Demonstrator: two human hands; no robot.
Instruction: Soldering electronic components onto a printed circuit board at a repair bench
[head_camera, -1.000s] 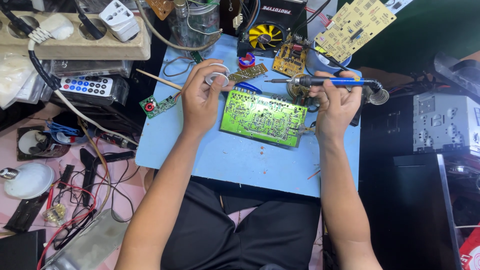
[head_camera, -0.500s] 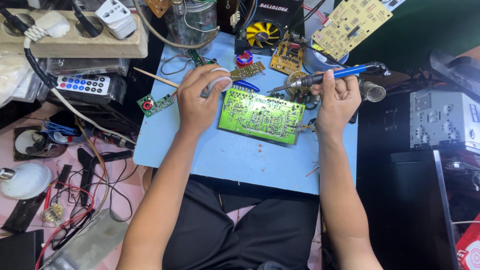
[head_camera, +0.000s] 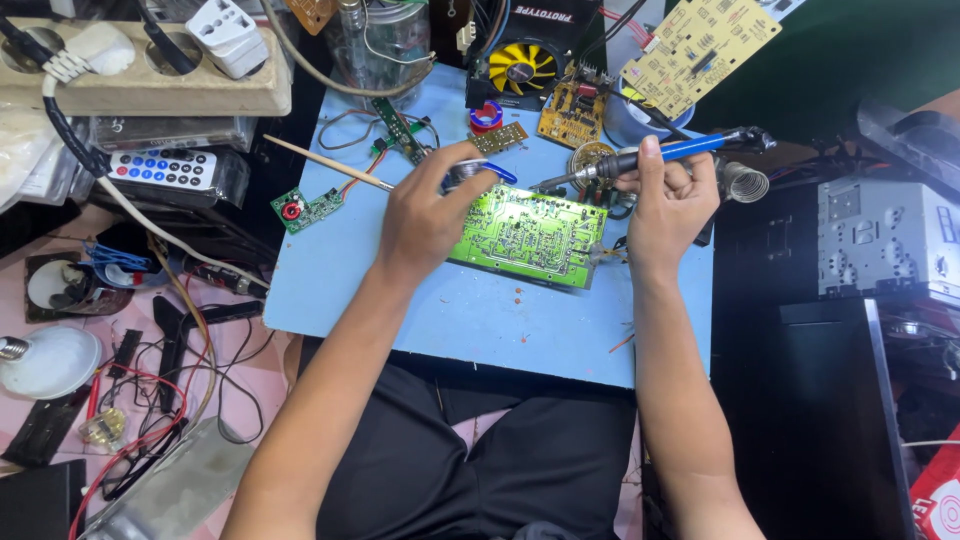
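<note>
Bright, even overhead light, soft shadows, sharp focus, slight wide-angle edge distortion.

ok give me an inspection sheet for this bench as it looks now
surface: light blue board across the person's lap, a few small specks on it
job's things: green circuit board lying flat on the blue board; blue-handled soldering iron above its far edge
clutter: small green board, thin wooden stick, yellow fan, yellow circuit board, remote control, light bulb
grippers: left hand rests on the green board's left end, pinching a small part I cannot identify; right hand grips the soldering iron
cables: black and red wires tangled on the floor at left; power strip with plugs
surroundings: grey metal chassis at right
</note>
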